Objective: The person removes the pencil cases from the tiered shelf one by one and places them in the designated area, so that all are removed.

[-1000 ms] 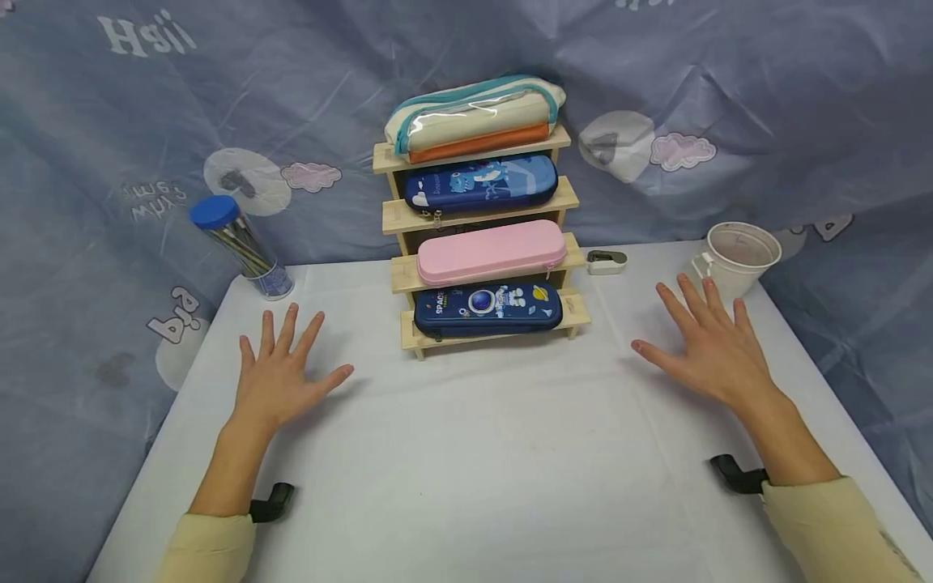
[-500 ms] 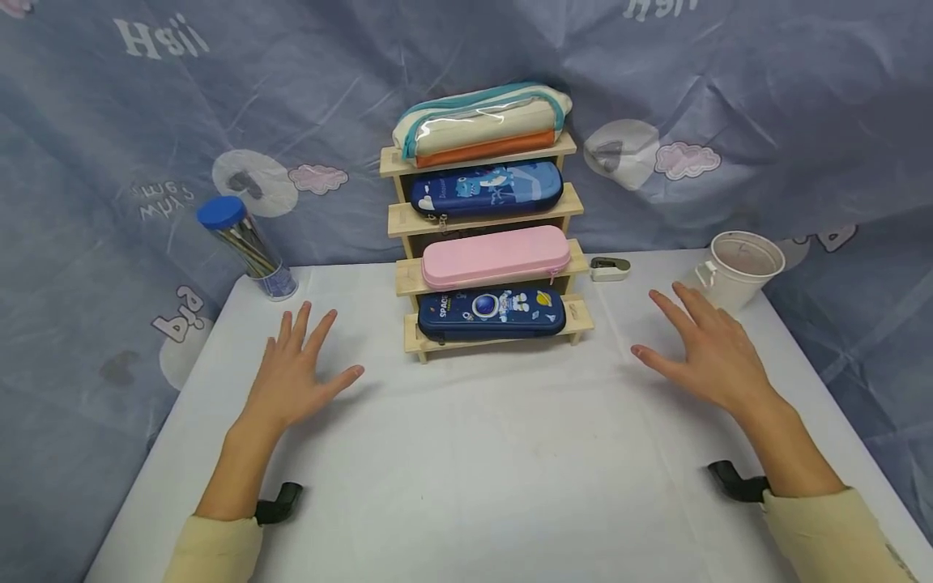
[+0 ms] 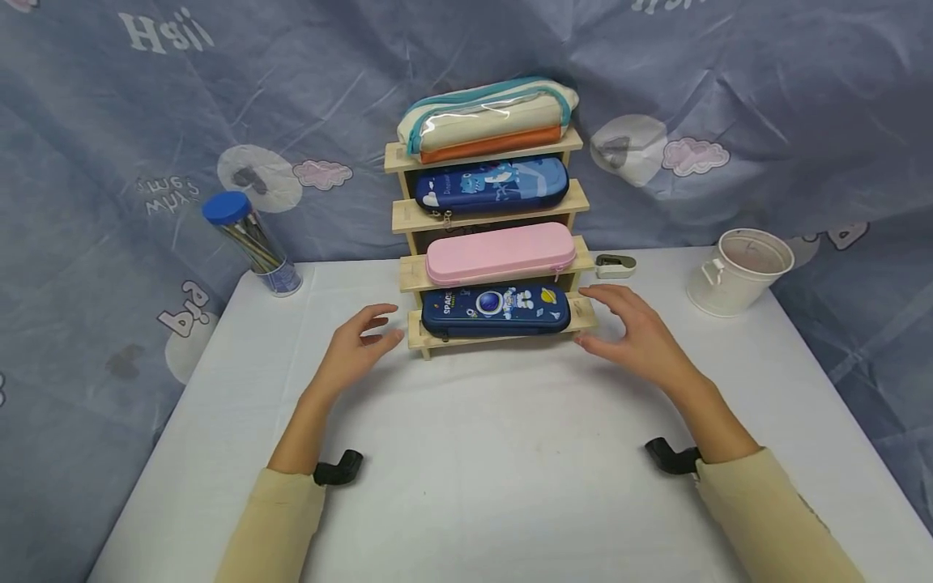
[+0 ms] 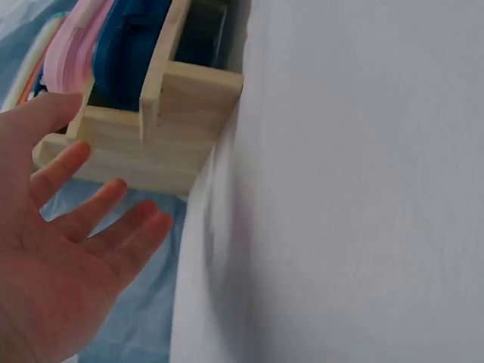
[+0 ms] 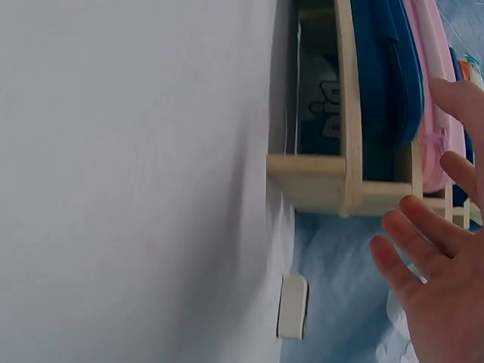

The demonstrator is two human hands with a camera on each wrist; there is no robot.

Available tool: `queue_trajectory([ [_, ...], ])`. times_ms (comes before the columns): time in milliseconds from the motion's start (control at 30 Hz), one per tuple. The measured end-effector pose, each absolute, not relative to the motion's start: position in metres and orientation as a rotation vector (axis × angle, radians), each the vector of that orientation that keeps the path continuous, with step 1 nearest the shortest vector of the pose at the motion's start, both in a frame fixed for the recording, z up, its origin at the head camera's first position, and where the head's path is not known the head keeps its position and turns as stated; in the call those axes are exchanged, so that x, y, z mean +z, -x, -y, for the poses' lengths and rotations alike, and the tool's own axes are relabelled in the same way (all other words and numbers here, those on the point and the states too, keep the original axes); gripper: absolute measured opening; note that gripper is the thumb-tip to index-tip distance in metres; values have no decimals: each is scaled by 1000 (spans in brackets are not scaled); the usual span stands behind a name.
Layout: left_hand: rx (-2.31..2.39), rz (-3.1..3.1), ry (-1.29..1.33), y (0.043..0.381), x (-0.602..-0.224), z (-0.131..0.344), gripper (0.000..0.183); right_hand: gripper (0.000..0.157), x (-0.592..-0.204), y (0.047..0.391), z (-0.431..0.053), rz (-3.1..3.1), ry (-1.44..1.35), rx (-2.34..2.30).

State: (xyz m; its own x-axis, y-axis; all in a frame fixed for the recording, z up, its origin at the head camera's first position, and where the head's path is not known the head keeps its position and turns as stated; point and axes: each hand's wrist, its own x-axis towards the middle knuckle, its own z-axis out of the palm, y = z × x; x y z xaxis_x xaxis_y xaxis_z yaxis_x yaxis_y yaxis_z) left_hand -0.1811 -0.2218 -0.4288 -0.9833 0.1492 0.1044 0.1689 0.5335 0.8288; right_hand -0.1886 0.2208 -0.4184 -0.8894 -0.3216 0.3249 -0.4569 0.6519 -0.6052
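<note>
A stepped wooden rack (image 3: 415, 334) carries several pencil cases. Lowest lies a navy space-print case (image 3: 496, 311), then a pink case (image 3: 500, 253), a blue dinosaur-print case (image 3: 492, 185) and, on top, a cream, teal and orange pouch (image 3: 488, 120). My left hand (image 3: 355, 348) is beside the rack's left end, fingers spread and lightly bent, holding nothing. At the right end, my right hand (image 3: 641, 336) has its thumb and fingers apart, fingertips right by the lowest shelf. The left wrist view shows the palm of the left hand (image 4: 83, 249) facing the rack's end.
A clear tube with a blue lid (image 3: 255, 243), filled with thin sticks, stands at the back left. A white cup (image 3: 736, 275) is at the back right. Behind the rack's right side lies a small white and green stapler-like item (image 3: 615, 266). A patterned blue cloth (image 3: 510, 40) hangs behind.
Both hands have moved inward from the table's sides to the two ends of the rack. Their spread fingers have bent slightly. The rack and cases stay in place.
</note>
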Motion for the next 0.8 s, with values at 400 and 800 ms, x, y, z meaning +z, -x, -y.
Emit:
queue_trajectory([
  [400,-1878,2678,319,190,-428,189,51,73,-426,203,-187,2682,-752,1182],
  [800,-2193,2392,130,202,-475,192,53,65,-435,207,-180,2613,-715,1218],
])
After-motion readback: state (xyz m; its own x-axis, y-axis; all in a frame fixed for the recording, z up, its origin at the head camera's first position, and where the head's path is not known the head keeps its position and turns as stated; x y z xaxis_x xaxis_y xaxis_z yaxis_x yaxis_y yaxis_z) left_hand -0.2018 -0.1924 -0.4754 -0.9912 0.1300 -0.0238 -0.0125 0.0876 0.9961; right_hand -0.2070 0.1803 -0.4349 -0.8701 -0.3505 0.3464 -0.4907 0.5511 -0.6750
